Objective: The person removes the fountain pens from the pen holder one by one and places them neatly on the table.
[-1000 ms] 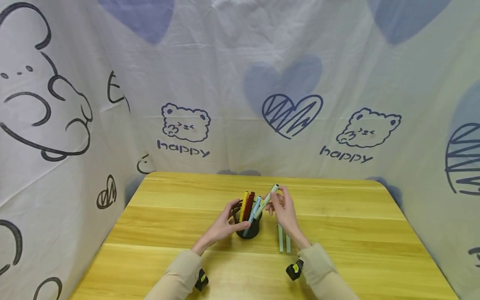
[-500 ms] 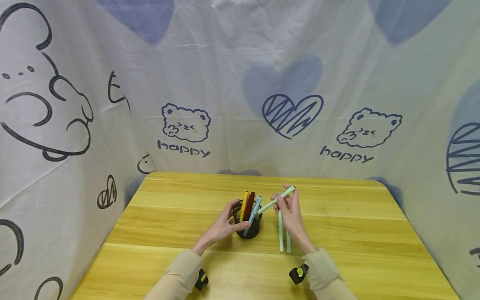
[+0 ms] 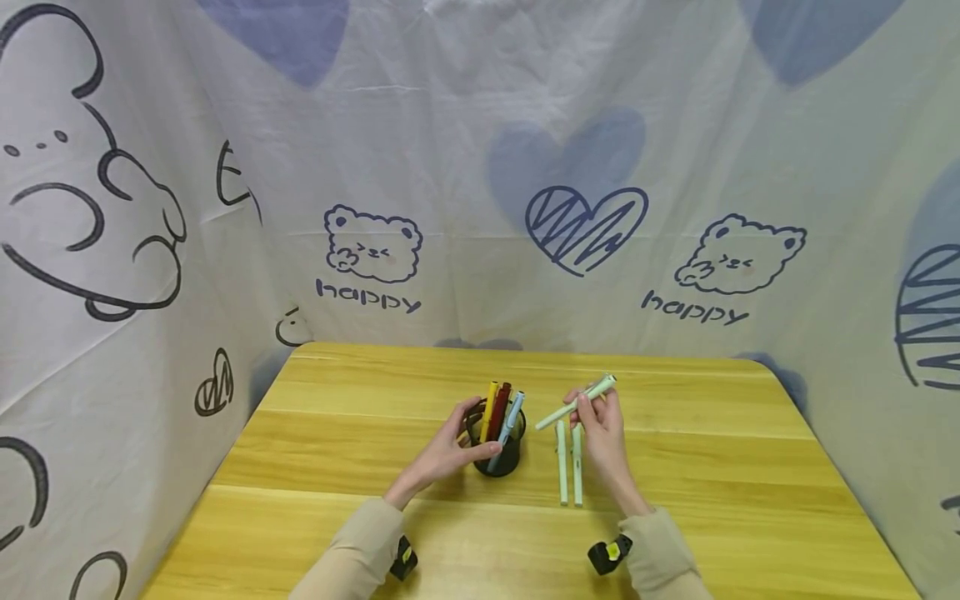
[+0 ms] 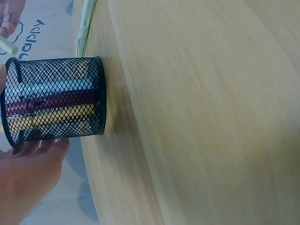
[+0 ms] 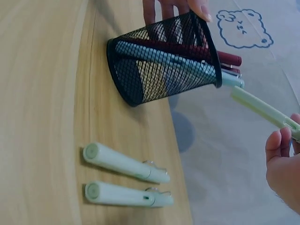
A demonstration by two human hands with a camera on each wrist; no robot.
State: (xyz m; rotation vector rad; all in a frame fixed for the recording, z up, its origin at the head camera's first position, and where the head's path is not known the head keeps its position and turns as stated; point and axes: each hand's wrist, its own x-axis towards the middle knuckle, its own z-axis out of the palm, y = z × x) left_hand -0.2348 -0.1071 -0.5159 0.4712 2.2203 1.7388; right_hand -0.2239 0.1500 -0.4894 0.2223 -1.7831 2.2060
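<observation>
My left hand [image 3: 448, 446] grips the black mesh pen holder [image 4: 56, 101] from its left side, thumb across the front near the rim. Inside the holder stand a yellow pen [image 3: 489, 410], dark red pens [image 5: 229, 58] and a light blue pen [image 3: 513, 414]. To the right of it, my right hand [image 3: 603, 429] pinches a pale green pen [image 3: 558, 415], tilted with its lower end toward the holder and clear of the rim. Two more pale green pens, a left one [image 3: 562, 467] and a right one [image 3: 577, 468], lie side by side on the table below that hand.
The wooden table [image 3: 315, 467] spans the lower part of the head view. White curtains [image 3: 465, 183] with printed bears and hearts hang behind it and at both sides. A small black device [image 3: 609, 554] sits at the right wrist and another device [image 3: 403, 558] at the left.
My right hand has drawn the pale green pen out of the pen holder and moved it to the right, uncovering the two pens on the table. The left hand has stayed in place.
</observation>
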